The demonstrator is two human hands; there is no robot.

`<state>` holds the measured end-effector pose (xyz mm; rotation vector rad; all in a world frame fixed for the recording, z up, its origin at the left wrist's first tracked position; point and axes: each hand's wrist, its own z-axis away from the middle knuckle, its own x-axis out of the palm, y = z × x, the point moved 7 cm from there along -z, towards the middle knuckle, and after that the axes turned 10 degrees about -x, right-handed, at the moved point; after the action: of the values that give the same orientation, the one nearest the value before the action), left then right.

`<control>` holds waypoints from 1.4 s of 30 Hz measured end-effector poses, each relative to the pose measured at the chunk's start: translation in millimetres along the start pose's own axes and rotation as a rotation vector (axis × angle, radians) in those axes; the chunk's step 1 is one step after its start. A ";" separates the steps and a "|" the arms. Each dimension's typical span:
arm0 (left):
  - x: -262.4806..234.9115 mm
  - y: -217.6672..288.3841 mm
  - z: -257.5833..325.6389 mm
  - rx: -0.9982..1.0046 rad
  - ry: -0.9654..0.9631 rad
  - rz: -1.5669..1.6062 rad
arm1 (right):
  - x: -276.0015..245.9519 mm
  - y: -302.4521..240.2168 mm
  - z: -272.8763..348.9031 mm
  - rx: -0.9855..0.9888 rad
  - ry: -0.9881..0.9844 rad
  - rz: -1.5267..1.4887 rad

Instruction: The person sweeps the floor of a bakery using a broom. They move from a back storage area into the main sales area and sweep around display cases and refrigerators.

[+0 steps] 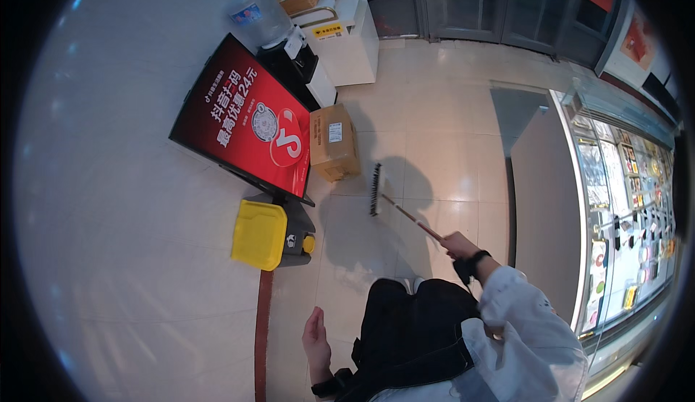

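Observation:
My right hand [459,246], with a black band at the wrist, is wrapped round the handle of a broom [410,216]. The handle slants away to the far left. Dark bristles on the broom's head [376,190] show just above or on the pale tiled floor [452,167]; I cannot tell whether they touch it. My left hand [316,340] hangs at the lower left, away from the broom, with its fingers stretched out and nothing in it. A cardboard box [335,144] stands on the floor just beyond the broom's head.
Along the left wall stand a bin with a yellow lid [259,235], a tilted red sign board [250,116] and a water dispenser [293,65]. Behind it is a white cabinet [347,51]. A lit glass display case [626,214] lines the right. Glass doors [499,4] close the far end.

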<state>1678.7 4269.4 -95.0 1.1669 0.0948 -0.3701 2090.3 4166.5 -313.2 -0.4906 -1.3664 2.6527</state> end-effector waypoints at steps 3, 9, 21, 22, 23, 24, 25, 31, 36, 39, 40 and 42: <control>1.3 1.1 -51.2 -0.055 0.099 -0.056 | 11.8 -26.3 -120.2 -0.164 -0.043 0.324; 23.0 17.4 -199.6 -0.345 0.120 0.300 | -58.3 -23.7 -232.1 -0.033 -0.172 0.788; 142.4 201.4 -461.1 -0.264 -0.146 0.227 | -211.5 -104.2 -285.1 0.374 0.528 0.221; 154.0 208.1 -474.6 -0.262 -0.154 0.226 | -204.7 -109.4 -293.0 0.380 0.471 0.086; 164.7 212.0 -483.9 -0.276 -0.153 0.223 | -203.5 -117.4 -306.5 0.363 0.441 -0.018; 175.7 214.6 -489.1 -0.272 -0.166 0.227 | -204.9 -126.4 -328.7 0.338 0.393 -0.045; 183.5 219.0 -499.2 -0.274 -0.155 0.221 | -207.6 -138.9 -352.5 0.264 0.351 -0.040; 249.7 287.8 -551.8 -0.300 -0.009 0.134 | -217.8 -203.1 -540.0 0.226 0.139 0.151; 299.2 338.4 -589.8 -0.179 -0.103 0.046 | -277.0 -160.0 -589.2 0.062 -0.101 0.583; 324.1 331.9 -610.1 -0.318 -0.118 0.008 | -322.6 -125.5 -541.1 -0.246 -0.121 1.188; 331.1 332.6 -619.4 -0.356 -0.132 -0.024 | -349.6 -98.8 -524.3 0.072 -0.007 0.890; 345.2 343.3 -642.0 -0.347 -0.169 -0.023 | -385.7 -64.6 -472.0 0.436 0.336 0.246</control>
<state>2191.2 4889.5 -138.4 0.7898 0.0235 -0.4515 2609.2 4472.2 -427.1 -1.0349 -0.6465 2.7658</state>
